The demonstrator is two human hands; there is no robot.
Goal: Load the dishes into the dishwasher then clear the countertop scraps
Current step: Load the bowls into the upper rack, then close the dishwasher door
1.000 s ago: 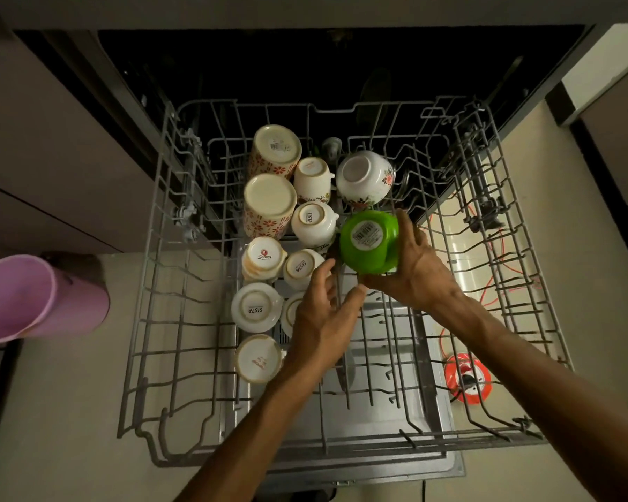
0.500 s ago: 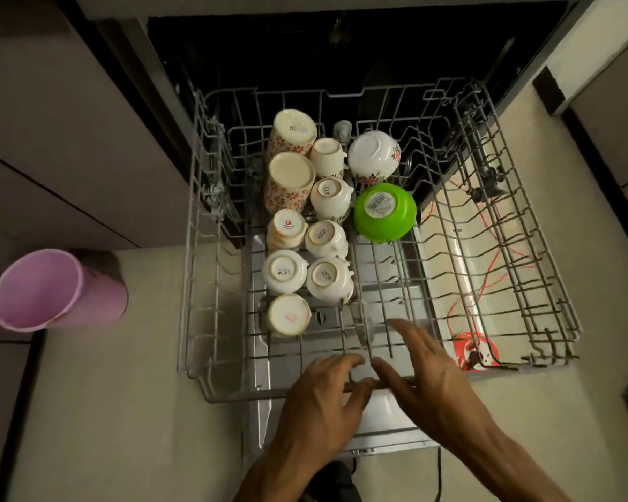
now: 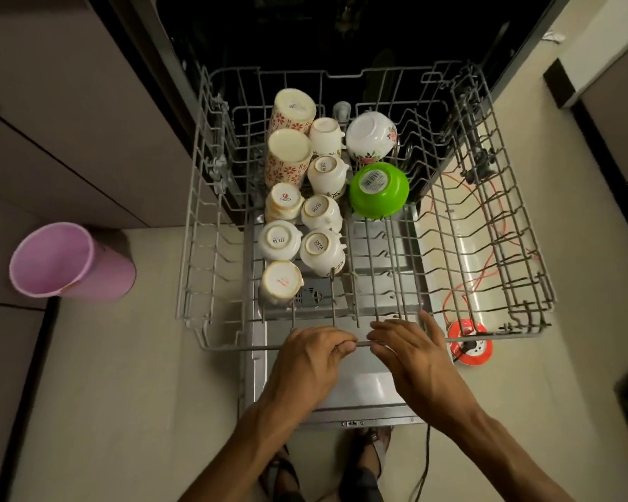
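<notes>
Grey wire formed the upper rack (image 3: 193,248), which stood pulled out of the dishwasher cavity (image 3: 341,34) over the open door (image 3: 374,389). Both hands were at its front rail. The left hand (image 3: 307,364) had its fingers curled round the rail bar in a grip. The right hand (image 3: 412,351) lay over the same bar with fingers straight and slightly spread, pressing rather than clasping.

Loading of this rack appeared close to finished: inverted cups (image 3: 318,210) stood in two columns on the left half, with a white floral bowl (image 3: 370,135) and a green bowl (image 3: 379,189) just beside them, bases up. The right half held nothing.

Judged step: handling the rack itself. A push inward would call for even force from both hands, so that the runners do not bind and the crockery does not shift.

Rack orientation: the sliding axis ran from the person toward the cavity, while the longer side lay left to right across the view.
</notes>
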